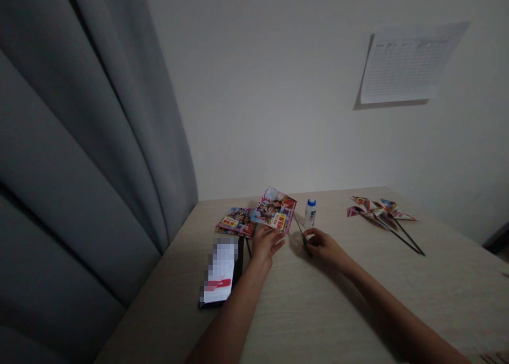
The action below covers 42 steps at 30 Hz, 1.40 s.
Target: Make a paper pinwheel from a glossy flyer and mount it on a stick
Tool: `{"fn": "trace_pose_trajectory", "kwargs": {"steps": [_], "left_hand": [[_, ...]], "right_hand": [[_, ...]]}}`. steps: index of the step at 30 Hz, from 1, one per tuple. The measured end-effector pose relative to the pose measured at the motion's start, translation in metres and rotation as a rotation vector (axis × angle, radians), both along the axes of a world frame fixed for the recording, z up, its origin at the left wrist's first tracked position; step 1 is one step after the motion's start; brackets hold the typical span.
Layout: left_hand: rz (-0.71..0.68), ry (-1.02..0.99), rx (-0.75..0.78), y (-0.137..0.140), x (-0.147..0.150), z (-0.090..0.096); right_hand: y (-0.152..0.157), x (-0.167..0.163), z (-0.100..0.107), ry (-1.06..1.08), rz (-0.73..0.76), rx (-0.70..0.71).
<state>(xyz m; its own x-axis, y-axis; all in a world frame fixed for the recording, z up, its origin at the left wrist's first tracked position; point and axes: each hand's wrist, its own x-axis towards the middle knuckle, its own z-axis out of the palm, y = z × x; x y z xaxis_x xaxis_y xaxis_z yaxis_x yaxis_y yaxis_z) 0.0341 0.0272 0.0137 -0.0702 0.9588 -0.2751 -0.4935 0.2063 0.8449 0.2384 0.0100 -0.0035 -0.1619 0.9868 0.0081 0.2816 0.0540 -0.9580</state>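
Note:
In the head view, my left hand [265, 243] grips the lower edge of a square of colourful printed paper [274, 207], held tilted above the table. A thin blade with a dark handle, which looks like a pair of scissors [305, 242], is in my right hand [323, 246]. Its tip points up at the paper's right edge; whether it touches cannot be made out. Behind my left hand lie more printed paper squares [235, 221], partly covered by the raised one. Just beyond my right hand stands a small white bottle with a blue cap [310, 214].
A lit phone [220, 274] lies left of my left forearm, with dark sticks [248, 246] beside it. Paper pinwheels on dark sticks [377, 210] rest at the table's right. Grey curtains [99, 141] hang along the left; a printed sheet [405, 67] is on the wall.

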Motion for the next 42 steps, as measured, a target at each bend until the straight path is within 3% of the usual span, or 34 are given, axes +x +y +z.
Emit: {"fn": "trace_pose_trajectory", "kwargs": {"steps": [30,42], "left_hand": [[0.039,-0.003,0.080,0.002,-0.006,0.002],[0.005,-0.010,0.075,-0.001,-0.001,0.006]], "right_hand": [[-0.030,-0.005,0.013,0.251,0.137,-0.120],[-0.027,-0.005,0.002,0.207,0.177,-0.133]]}}
